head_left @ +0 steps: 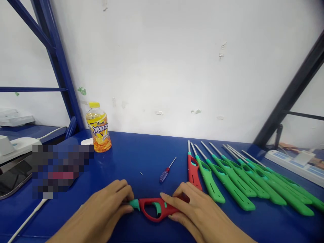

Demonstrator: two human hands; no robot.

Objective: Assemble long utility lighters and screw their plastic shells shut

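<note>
A red utility lighter (152, 220) with a green trigger and green collar lies crosswise between my two hands, low over the blue table. The fingers of my left hand (111, 202) close round its nozzle end at the collar, hiding most of the metal tube. My right hand (191, 209) grips the red handle with thumb and fingers, covering its far end. Beyond the lighter, a small screwdriver (164, 174) with a clear purple-red handle rests on the table. Left of it lies a tiny metal pin or screw (141, 173).
Several green lighters (220, 173) and one red lighter (193, 170) lie in a row at right. An iced tea bottle (100, 131) stands at the back left. Power strips (291, 163) sit at the right edge and far left. A white cable (27, 219) crosses the left side.
</note>
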